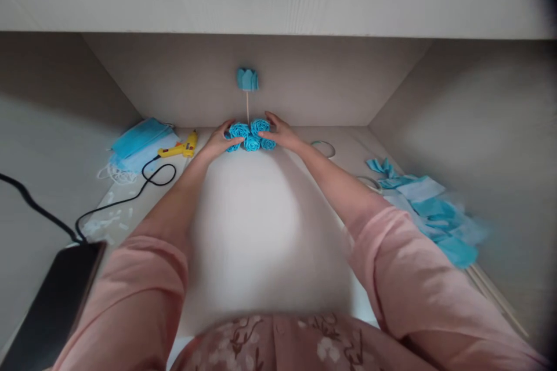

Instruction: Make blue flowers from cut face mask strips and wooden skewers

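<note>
A cluster of blue rolled roses (252, 142) sits on the surface near the back wall. From its middle a thin pale stick (248, 106) rises upright, topped by a blue petalled flower (248, 79). My left hand (221, 140) grips the cluster's left side, thumb across the front. On the right side my right hand (281, 132) holds it too, with the thumb at the front and the index finger raised behind. The roses partly hide the fingertips of both hands.
At the left lie blue face masks (141, 140), a yellow glue gun (183, 148) with a black cord, white scraps (107, 220) and a dark phone-like slab (56, 301). Blue fabric pieces (435, 208), ring-shaped rolls (325, 148) and thin sticks (496, 300) lie right. Walls enclose the space.
</note>
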The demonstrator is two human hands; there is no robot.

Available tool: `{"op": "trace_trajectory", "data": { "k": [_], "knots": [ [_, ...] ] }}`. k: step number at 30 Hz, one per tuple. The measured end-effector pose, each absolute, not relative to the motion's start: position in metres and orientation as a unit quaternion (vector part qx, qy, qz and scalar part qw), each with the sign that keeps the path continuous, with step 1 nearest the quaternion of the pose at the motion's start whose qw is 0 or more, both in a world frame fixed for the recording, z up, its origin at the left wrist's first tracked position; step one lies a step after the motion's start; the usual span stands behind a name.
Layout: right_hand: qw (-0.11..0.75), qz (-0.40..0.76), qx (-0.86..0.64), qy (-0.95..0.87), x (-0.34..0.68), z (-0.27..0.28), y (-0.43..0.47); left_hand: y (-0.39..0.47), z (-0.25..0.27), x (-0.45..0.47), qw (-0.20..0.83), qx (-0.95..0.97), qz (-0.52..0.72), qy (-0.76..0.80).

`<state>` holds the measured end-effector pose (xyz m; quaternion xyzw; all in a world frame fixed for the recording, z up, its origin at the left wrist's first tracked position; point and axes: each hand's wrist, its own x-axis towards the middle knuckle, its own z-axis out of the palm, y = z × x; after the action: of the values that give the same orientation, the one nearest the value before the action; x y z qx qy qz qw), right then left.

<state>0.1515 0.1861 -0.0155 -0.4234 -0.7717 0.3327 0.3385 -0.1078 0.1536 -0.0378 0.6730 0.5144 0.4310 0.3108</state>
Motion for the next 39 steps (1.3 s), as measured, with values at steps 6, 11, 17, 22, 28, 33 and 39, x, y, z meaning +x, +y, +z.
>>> {"op": "trace_trajectory", "data": {
  "k": [6,11,17,22,28,33,39],
  "knots": [
    [0.347,0.351,-0.396,-0.775,0.141,-0.027,0.205,0.155,-0.041,-0.099,0.278,0.679,0.438,0.519],
    [0.359,0.352,-0.389,-0.772,0.138,-0.036,0.214,0.155,-0.042,-0.094,0.261,0.665,0.443,0.542],
    [0.371,0.362,-0.369,-0.772,0.147,-0.035,0.212,0.154,-0.044,-0.087,0.223,0.672,0.429,0.561],
    [0.355,0.393,-0.349,-0.773,0.152,-0.034,0.212,0.155,-0.046,-0.083,0.216,0.674,0.423,0.566],
    [0.326,0.392,-0.354,-0.784,0.149,-0.031,0.21,0.154,-0.045,-0.088,0.24,0.688,0.425,0.537],
    [0.336,0.411,-0.351,-0.771,0.157,-0.031,0.209,0.152,-0.045,-0.105,0.297,0.677,0.436,0.513],
    [0.327,0.427,-0.381,-0.752,0.181,-0.039,0.199,0.147,-0.049,-0.135,0.352,0.618,0.452,0.539]
  ]
}}
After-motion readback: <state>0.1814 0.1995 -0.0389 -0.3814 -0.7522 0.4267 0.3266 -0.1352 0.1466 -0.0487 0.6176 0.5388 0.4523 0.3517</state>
